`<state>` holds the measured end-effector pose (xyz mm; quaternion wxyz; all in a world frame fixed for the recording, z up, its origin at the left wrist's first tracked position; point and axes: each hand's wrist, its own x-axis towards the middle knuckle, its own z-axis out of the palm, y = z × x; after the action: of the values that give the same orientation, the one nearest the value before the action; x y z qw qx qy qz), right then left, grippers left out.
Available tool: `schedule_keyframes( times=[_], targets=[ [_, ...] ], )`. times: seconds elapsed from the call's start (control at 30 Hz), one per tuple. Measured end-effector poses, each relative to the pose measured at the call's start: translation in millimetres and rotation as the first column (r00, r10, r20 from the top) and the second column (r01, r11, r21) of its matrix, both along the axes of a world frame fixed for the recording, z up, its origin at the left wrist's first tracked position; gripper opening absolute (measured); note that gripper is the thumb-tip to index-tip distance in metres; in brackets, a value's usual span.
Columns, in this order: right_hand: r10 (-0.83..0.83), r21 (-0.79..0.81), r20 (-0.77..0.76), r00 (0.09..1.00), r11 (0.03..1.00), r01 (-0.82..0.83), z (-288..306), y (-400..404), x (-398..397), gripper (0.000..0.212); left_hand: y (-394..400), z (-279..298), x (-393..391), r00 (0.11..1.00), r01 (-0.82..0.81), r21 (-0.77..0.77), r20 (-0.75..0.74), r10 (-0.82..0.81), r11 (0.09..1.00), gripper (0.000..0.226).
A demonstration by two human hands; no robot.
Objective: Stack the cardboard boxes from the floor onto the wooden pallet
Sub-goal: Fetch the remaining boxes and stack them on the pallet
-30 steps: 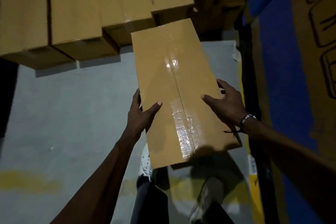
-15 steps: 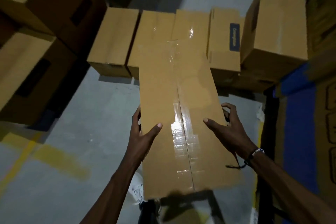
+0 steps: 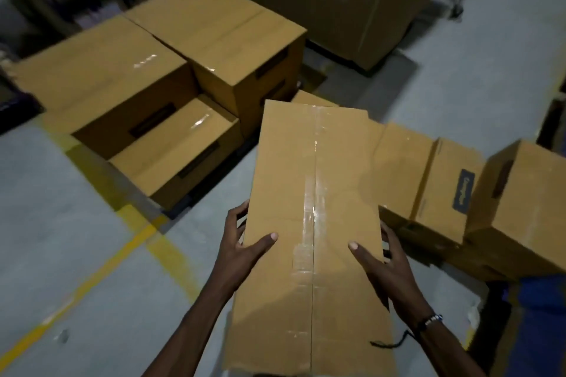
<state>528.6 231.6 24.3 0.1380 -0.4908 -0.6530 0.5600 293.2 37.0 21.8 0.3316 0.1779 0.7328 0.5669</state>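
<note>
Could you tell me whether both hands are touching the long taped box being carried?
Touching. The head view shows the left hand and right hand gripping opposite sides of the taped box, thumbs pressed on top.

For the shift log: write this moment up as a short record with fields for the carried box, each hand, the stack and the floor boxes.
carried box: long taped cardboard box, held off the floor
left hand: left hand grips its left edge, thumb on top
right hand: right hand grips its right edge, thumb on top
stack: stacked boxes ahead left, two levels; pallet barely visible beneath
floor boxes: row of boxes at right
floor marking: yellow line on grey floor
</note>
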Motion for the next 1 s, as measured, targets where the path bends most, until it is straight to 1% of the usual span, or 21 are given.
schedule_keyframes(
  times=[0.17, 0.3, 0.43, 0.6, 0.77, 0.83, 1.0],
  targets=[
    [0.043, -0.017, -0.061, 0.997, 0.999, -0.044, 72, -29, -68, 0.085, -38, 69, -56, 0.998, -0.069, 0.008, -0.012, 0.069, 0.998, 0.073],
    [0.09, -0.059, -0.161, 0.983, 0.993, -0.101, 116, -47, -118, 0.071, -69, 109, -85, 0.989, -0.146, 0.018, 0.0, 0.146, 0.989, 0.074],
    [0.182, -0.069, -0.202, 0.962, 0.978, -0.199, 148, -57, -166, 0.063, -97, 141, -113, 0.976, -0.213, 0.036, -0.029, 0.214, 0.976, 0.076],
    [0.275, -0.051, -0.217, 0.937, 0.955, -0.292, 167, -61, -236, 0.072, -119, 168, -159, 0.957, -0.281, 0.057, -0.061, 0.284, 0.958, 0.068],
    [0.347, -0.024, -0.23, 0.909, 0.932, -0.362, 176, -63, -306, 0.075, -127, 177, -227, 0.947, -0.303, 0.044, -0.1, 0.306, 0.952, 0.07],
    [0.348, -0.027, -0.216, 0.912, 0.932, -0.362, 173, -62, -334, 0.075, -126, 180, -257, 0.946, -0.303, 0.043, -0.112, 0.306, 0.952, 0.071],
    [0.299, 0.006, -0.203, 0.932, 0.953, -0.304, 165, -56, -409, 0.086, -120, 178, -339, 0.947, -0.279, 0.021, -0.16, 0.278, 0.96, 0.075]
  ],
)
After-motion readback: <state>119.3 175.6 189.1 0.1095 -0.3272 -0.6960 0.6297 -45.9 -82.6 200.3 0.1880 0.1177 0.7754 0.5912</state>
